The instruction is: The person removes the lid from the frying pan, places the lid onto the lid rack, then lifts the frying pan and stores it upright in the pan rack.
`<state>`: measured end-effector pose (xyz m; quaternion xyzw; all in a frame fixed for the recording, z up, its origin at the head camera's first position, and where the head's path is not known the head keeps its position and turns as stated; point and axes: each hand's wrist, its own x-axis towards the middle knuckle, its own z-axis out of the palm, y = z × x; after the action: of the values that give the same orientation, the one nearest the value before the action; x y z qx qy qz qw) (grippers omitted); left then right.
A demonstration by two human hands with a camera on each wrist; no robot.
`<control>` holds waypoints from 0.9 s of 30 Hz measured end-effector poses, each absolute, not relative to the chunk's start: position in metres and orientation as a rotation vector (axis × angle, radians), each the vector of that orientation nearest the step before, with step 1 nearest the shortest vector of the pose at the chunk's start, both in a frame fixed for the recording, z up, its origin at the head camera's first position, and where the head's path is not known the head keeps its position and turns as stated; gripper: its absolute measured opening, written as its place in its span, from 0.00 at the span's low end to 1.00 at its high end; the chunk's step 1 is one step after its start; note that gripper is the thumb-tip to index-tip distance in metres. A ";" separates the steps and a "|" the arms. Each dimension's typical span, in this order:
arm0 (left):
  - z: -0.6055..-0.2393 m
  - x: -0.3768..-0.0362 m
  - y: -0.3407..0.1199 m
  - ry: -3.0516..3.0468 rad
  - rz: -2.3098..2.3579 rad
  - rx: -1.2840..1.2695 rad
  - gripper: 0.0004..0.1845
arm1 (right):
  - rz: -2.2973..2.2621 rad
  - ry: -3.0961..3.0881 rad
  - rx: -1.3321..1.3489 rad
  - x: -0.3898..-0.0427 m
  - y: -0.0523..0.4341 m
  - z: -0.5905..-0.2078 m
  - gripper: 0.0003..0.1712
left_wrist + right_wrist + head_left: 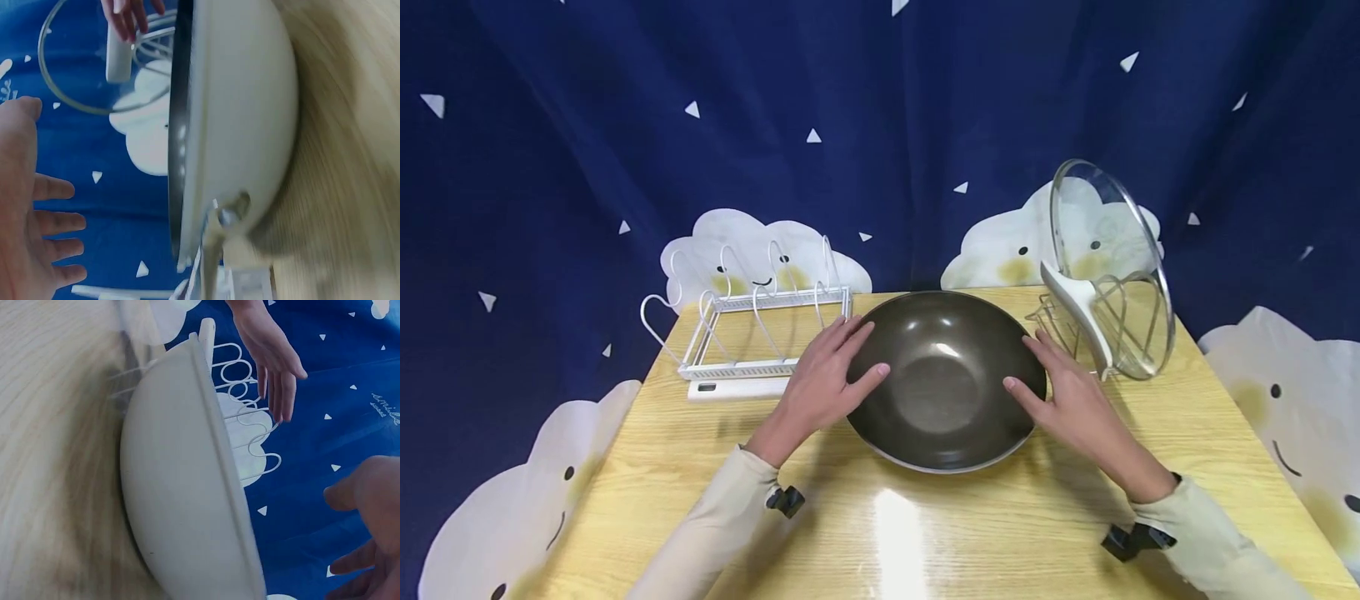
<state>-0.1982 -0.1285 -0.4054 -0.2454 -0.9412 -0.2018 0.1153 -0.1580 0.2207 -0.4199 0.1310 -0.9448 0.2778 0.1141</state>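
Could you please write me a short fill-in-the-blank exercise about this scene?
1. The white rack is nearer to the ____ than to the right hand.
2. The white handle near the right hand belongs to a glass ____.
3. In colour, the inside of the pan is ____ than its outside.
4. The curtain behind the pan is mostly dark ____.

Missing words: left hand; lid; darker; blue.
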 end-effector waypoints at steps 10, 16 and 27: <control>-0.420 -0.188 -0.166 -2.781 -0.502 -0.634 0.39 | 0.867 -2.824 0.321 -0.160 0.232 -0.438 0.43; -0.428 -0.186 -0.194 -2.774 -0.447 -0.568 0.37 | 0.904 -2.831 0.291 -0.161 0.238 -0.447 0.45; -0.439 -0.175 -0.246 -2.752 -0.367 -0.474 0.33 | 0.978 -2.829 0.286 -0.165 0.246 -0.459 0.48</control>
<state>-0.1751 -0.2465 -0.4392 -0.1662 -0.9642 -0.1286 0.1617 -0.1653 0.2458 -0.4591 0.0950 -0.9387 0.3246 0.0672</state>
